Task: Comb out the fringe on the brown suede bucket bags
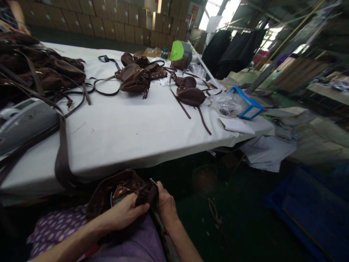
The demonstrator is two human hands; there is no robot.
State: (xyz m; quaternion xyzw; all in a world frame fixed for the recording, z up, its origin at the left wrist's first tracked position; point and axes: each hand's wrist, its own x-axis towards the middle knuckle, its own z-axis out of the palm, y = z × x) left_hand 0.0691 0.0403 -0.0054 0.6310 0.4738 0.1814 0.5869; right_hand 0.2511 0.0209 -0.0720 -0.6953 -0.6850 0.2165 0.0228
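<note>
A dark brown bag rests on my lap at the table's front edge, its mouth open to a patterned lining. My left hand is closed on the bag's rim, with the thumb outside and the other fingers hidden in the bag. At the bag's right side, my right hand is closed. A thin pale metallic tip pokes out by its fingertips; the rest of that tool is hidden, so its kind is unclear.
On the white-covered table lie a heap of brown bags, several small brown bags, a grey device and a blue box with clear plastic. A strap hangs over the front edge. Another person's hand shows far left.
</note>
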